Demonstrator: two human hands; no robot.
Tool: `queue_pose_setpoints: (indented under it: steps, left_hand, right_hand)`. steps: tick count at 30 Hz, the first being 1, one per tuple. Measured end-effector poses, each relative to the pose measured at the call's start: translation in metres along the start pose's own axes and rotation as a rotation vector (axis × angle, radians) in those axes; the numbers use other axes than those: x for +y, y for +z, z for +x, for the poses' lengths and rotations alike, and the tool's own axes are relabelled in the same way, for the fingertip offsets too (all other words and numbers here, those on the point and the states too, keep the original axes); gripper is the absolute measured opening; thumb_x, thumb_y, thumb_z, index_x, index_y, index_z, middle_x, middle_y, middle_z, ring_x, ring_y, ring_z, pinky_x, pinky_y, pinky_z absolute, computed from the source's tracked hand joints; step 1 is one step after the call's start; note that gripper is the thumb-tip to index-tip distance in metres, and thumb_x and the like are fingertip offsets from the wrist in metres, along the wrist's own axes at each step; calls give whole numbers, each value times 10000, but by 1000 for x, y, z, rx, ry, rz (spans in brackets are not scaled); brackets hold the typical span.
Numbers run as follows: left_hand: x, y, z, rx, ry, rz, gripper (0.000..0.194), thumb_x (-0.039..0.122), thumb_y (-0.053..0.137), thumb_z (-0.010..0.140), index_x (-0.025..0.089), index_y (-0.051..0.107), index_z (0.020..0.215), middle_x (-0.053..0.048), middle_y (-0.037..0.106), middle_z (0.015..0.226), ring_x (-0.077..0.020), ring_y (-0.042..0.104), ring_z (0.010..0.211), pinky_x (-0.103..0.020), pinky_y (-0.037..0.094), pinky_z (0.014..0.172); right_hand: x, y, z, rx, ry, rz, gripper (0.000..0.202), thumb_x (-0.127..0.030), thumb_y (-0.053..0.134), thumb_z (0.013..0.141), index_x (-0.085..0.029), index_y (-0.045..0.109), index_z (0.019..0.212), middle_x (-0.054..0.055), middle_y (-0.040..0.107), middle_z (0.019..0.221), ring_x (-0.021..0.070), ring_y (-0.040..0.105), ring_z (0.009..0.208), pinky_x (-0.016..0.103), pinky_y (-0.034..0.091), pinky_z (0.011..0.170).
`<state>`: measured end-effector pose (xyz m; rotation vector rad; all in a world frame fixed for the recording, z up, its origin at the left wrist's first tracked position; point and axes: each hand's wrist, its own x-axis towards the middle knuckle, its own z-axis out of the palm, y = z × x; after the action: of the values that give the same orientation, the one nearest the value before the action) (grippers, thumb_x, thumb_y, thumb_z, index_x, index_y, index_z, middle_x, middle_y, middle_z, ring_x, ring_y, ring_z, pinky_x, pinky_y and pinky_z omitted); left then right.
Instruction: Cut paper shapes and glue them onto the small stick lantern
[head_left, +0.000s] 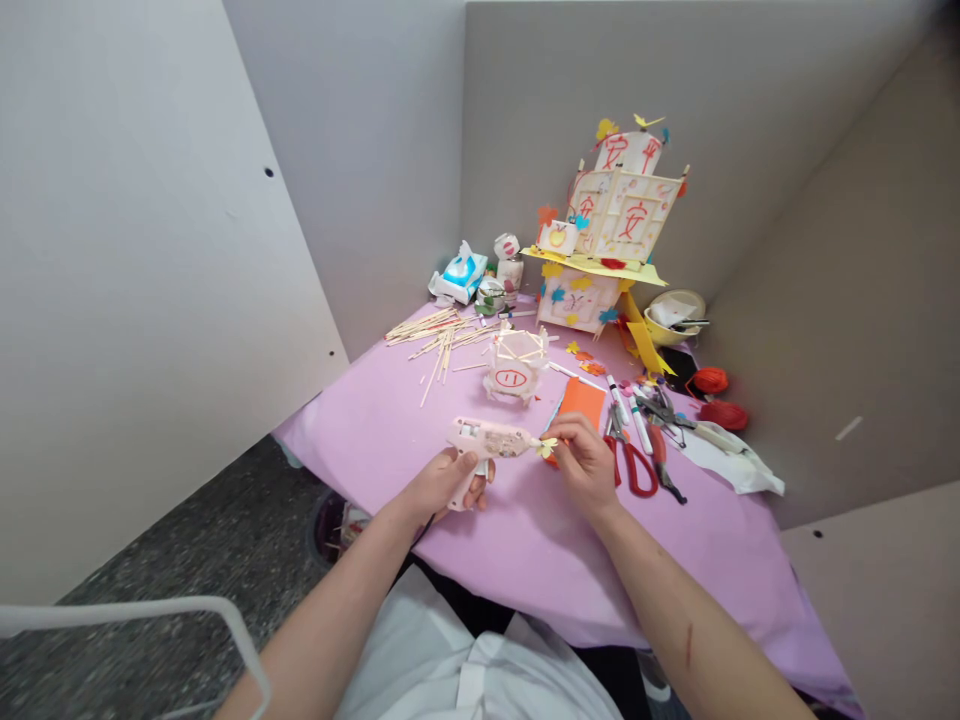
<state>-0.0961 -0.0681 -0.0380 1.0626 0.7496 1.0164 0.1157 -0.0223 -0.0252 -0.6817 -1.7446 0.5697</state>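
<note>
My left hand (450, 482) is wrapped round the grip of a pale pink glue gun (491, 438), its nozzle pointing right. At the nozzle tip is a small yellow paper flower (547, 448), pinched in the fingers of my right hand (581, 460). Whether the tip touches the flower I cannot tell. Just beyond the glue gun stands a small white paper lantern (514, 378) with a red mark on its front and thin sticks across its top. An orange paper sheet (583, 400) lies behind my right hand, partly covered by it.
Thin wooden sticks (444, 350) lie scattered at the left. A tall decorated paper lantern (589, 235) stands at the back. Red-handled scissors (636, 468), pliers (660, 460), markers (640, 425), red yarn (724, 415) and a bowl (667, 332) are on the right. Wipes (461, 270) sit back left.
</note>
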Motion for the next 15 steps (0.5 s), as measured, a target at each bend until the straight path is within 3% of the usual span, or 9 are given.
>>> queue_pose_setpoints:
  steps: [10, 15]
  left_hand:
    - [-2, -2, 1, 28, -21, -11, 554, 664, 618, 678, 113, 579, 717, 55, 422, 494, -44, 372, 375, -263, 478, 505]
    - [-5, 0, 2, 27, -25, 1, 549, 662, 615, 680, 117, 583, 733, 55, 429, 508, -44, 362, 374, -277, 481, 513]
  right_hand:
    - [2, -1, 1, 1, -5, -19, 101, -187, 525, 880, -218, 618, 854, 28, 550, 847, 165, 543, 795, 319, 425, 723]
    - [-1, -2, 1, 141, 9, -29, 98, -176, 540, 870, -217, 625, 843, 22, 554, 841, 161, 544, 785, 312, 424, 714]
